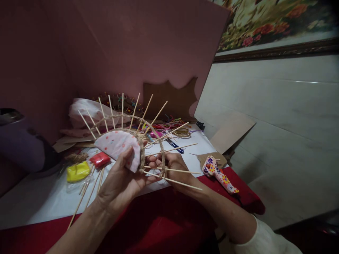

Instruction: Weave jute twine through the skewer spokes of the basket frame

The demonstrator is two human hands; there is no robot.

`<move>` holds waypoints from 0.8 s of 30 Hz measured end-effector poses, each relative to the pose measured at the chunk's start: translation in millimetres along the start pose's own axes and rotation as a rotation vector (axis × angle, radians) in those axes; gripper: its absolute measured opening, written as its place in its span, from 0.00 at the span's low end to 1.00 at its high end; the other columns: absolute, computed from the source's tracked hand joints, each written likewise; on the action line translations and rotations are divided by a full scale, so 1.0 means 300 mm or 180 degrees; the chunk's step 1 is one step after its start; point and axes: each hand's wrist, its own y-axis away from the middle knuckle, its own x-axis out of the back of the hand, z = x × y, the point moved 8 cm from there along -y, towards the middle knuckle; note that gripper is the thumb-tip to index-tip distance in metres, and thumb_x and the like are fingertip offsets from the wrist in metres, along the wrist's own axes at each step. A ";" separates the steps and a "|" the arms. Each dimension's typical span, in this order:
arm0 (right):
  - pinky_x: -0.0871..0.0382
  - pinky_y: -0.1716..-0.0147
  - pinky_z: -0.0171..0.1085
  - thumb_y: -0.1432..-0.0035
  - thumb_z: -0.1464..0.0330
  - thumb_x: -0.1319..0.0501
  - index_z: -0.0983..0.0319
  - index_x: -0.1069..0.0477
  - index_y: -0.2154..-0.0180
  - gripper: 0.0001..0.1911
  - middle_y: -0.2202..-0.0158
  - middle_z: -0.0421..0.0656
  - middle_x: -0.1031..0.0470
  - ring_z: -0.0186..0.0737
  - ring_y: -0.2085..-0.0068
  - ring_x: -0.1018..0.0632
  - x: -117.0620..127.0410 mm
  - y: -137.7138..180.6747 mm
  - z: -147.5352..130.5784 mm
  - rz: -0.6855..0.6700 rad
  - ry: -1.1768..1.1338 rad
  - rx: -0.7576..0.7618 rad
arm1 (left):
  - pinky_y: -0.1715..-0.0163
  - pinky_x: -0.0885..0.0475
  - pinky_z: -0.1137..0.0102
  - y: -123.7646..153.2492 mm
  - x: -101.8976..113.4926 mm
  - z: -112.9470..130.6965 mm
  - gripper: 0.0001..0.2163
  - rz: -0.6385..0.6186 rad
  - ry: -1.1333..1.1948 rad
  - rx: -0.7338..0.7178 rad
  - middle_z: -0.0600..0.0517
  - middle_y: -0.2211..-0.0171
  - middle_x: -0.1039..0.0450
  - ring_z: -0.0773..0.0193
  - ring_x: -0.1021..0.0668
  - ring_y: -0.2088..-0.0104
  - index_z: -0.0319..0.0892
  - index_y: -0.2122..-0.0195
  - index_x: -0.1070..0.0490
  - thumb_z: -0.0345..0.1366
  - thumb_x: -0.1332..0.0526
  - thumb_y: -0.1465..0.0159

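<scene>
Left hand (120,183) grips fabric-covered base (118,144) of spoked basket frame (132,135), thumb clamped. Right hand (173,164) pinches twine (162,155) at rim. Advise: maintain tension, alternate over-under past skewers (173,180), pack rows snug.

We sat facing a dusty-pink wall (111,46) that ran back into a corner, where a jagged-edged piece of brown cardboard (172,98) leaned upright against it. To our right stood a pale, faintly glossy wall (278,116) that caught a soft streak of light, and above it hung a floral painting (272,21) in a dark carved frame (278,52). Before us lay a table under a white sheet (37,201) with a red cloth (159,225) draped over its near edge, and the room was dimly lit.
</scene>
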 end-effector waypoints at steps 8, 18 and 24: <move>0.42 0.76 0.29 0.44 0.66 0.43 0.63 0.33 0.78 0.12 0.77 0.37 0.36 0.30 0.75 0.36 -0.053 0.039 0.043 -0.0291 -0.0778 -0.0204 | 0.65 0.26 0.55 -0.002 0.042 0.063 0.10 0.0352 0.0046 -0.0495 0.45 0.71 0.24 0.59 0.22 0.71 0.41 0.67 0.27 0.35 0.48 0.37; 0.35 0.69 0.33 0.43 0.67 0.44 0.62 0.28 0.66 0.08 0.71 0.40 0.27 0.36 0.69 0.27 -0.085 0.028 0.056 -0.0426 -0.1132 -0.0162 | 0.63 0.27 0.52 -0.001 0.000 0.021 0.14 -0.0001 -0.0034 -0.0208 0.40 0.63 0.24 0.48 0.22 0.60 0.42 0.69 0.26 0.42 0.48 0.38; 0.34 0.58 0.40 0.42 0.69 0.45 0.62 0.27 0.64 0.09 0.63 0.45 0.27 0.41 0.60 0.28 -0.014 0.044 -0.017 0.0350 -0.0191 0.0395 | 0.65 0.25 0.61 0.000 0.021 0.069 0.13 0.0214 -0.0188 -0.0845 0.42 0.67 0.22 0.55 0.21 0.64 0.41 0.57 0.29 0.36 0.50 0.36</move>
